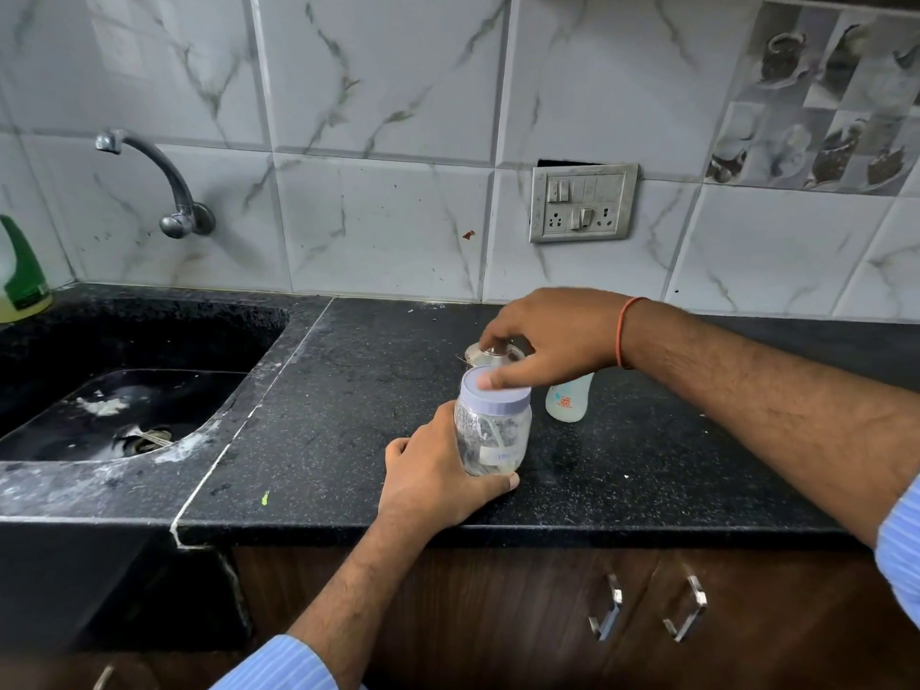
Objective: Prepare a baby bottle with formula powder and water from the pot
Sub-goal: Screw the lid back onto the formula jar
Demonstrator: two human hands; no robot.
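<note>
Gripping a clear round jar point(493, 435), ribbed lilac lid point(495, 390), both hands.

Light-blue pinstriped shirt sleeves point(898, 545) pushed up both forearms, orange thread band point(622, 336) round right wrist.

The light is soft and even, rather bright on the wall tiles point(378, 92), which carry a pale sheen. The dark counter point(647, 465) has only weak shadows. Straight lines bend near the edges, and corners look slightly blurred.

Lilac lid point(495, 388), black speckled counter point(348, 390)
</note>
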